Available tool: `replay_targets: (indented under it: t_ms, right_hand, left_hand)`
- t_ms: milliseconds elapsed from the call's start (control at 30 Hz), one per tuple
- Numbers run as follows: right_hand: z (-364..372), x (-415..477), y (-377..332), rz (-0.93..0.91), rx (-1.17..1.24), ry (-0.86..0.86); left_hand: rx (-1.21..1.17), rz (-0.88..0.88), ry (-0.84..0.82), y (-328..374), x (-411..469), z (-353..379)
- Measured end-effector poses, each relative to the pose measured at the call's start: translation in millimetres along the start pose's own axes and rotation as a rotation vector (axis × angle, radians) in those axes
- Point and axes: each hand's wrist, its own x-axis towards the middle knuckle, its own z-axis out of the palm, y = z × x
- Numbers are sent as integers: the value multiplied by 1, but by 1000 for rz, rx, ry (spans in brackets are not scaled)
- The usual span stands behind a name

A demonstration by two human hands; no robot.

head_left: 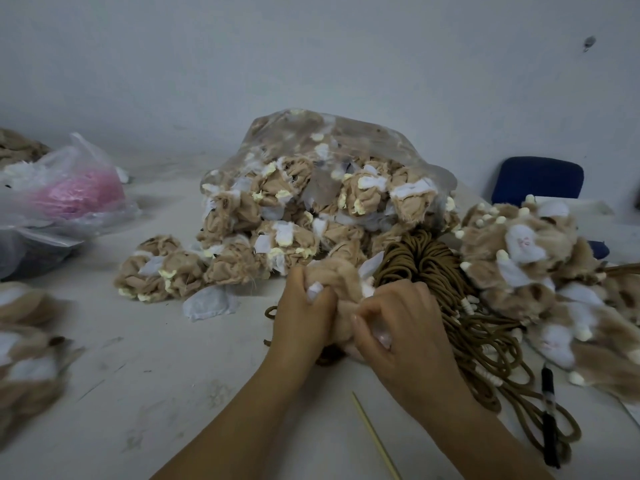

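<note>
Both hands work 1 tan plush skin [341,284], held just in front of the big clear bag [322,181] and above the desk [166,375]. The left hand [304,306] is closed tight round the skin's near end, with a white scrap showing between its fingers. The right hand [401,327] has its fingers curled in, pinching the fabric at what looks like an opening. My read is that the piece is being turned right side out or worked over a cord end, with 1 hand anchoring and the other pushing. The brown cord bundle [436,268] lies in front of the bag towards its right, close enough to draw from; there are too many strands to count. 1 thin wooden stick [374,438] lies well in front of the bag, probably for poking corners. 1 black pen-like tool [550,417] lies further right of it. Inside-out skins [180,268] spill from the bag's front left, about 4 clumps, plus 1 loose white piece [211,303]. Furry finished-looking pieces [519,265] are heaped right of the bag, which suggests done work is kept apart from undone. Far left of the bag sits 1 thin plastic bag with pink inside [69,192]. 1 blue chair [540,181] stands behind the bag to its right.
</note>
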Motion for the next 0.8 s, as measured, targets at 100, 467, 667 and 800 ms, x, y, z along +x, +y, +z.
replay_targets:
  t_ms: [100,467,667,800]
  right_hand:
    - [9,-2,-3,83,-127,0]
    - [7,-3,37,306,110,72]
    - [5,-2,37,156,167,93]
    - [4,-1,28,72,184,19]
  left_hand:
    - [-22,-143,5,2,-2,3]
    - [-675,-315,-551,-2,-3,1]
    - [-701,-378,-485,-3,-3,4]
    - [-477,-373,-347,-4,-3,4]
